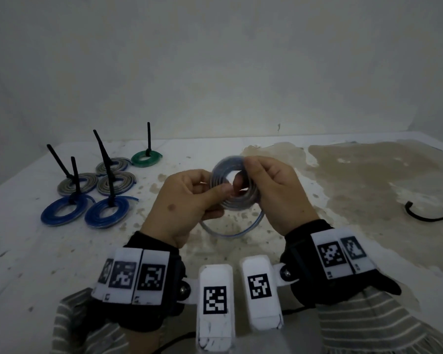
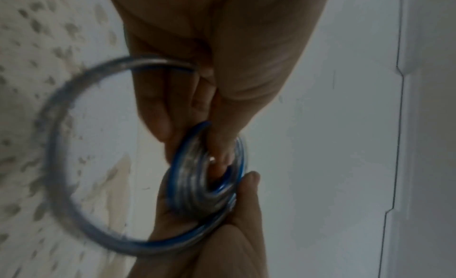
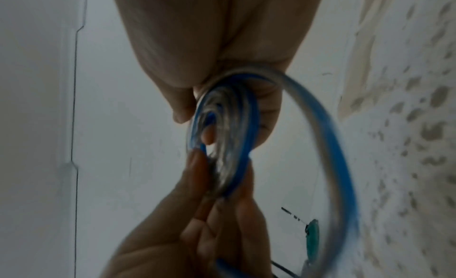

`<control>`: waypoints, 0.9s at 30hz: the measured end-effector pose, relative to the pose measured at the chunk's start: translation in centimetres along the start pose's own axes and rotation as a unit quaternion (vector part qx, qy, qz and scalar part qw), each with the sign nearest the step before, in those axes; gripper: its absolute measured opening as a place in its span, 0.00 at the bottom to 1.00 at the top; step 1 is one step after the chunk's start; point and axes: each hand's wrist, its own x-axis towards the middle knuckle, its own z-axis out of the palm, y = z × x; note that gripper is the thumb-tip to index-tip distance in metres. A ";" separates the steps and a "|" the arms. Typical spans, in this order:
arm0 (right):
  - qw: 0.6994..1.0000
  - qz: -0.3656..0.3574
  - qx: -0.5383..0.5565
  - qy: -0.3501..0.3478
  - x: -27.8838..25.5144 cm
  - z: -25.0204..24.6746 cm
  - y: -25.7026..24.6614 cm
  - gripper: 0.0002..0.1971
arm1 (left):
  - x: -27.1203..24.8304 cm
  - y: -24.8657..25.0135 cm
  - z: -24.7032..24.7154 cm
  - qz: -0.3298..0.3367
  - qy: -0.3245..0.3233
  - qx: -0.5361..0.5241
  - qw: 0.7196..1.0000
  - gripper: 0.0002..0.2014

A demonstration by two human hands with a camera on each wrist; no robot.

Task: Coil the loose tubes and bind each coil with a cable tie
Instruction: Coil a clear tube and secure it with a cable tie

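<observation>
A clear tube with a blue stripe is wound into a small coil (image 1: 246,200), held upright above the table in the middle of the head view. My left hand (image 1: 215,192) pinches the coil's left side between thumb and fingers. At the coil's upper right edge my right hand (image 1: 244,172) pinches it, thumb through the hole. The tube's loose tail (image 1: 230,233) hangs below in a wide loop. The wrist views show the coil (image 2: 192,186) (image 3: 234,137) and the blurred tail (image 2: 59,145) (image 3: 333,145). No cable tie is on this coil.
Several bound coils lie at the left of the table: a green one (image 1: 146,158), grey ones (image 1: 117,183) and blue ones (image 1: 105,213), each with a black cable tie sticking up. A black cable (image 1: 425,215) lies at the right edge. A brown stain (image 1: 368,175) covers the table's right side.
</observation>
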 end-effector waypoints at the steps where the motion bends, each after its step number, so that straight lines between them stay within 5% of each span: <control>1: 0.999 0.017 0.033 0.002 0.0 0.2 0.1 0.13 | 0.1 0.0 0.2 -0.006 0.011 -0.039 0.999 0.03; 7: 0.999 -0.004 -0.015 0.051 0.0 0.1 0.7 0.16 | 0.0 -0.5 1.4 -0.058 -0.019 -0.127 0.990 0.08; 12: 0.993 -0.033 -0.116 0.012 0.2 -0.7 0.8 0.18 | 0.2 -0.6 0.7 -0.082 -0.029 -0.093 0.992 0.04; 21: 0.994 0.005 -0.109 -0.022 0.0 -1.1 0.4 0.24 | 0.0 -0.9 -0.1 -0.060 -0.036 0.022 0.997 0.03; 27: 0.998 0.044 -0.034 -0.010 -0.2 -0.8 0.2 0.21 | 0.2 -0.6 -0.2 -0.068 -0.023 -0.054 0.996 0.02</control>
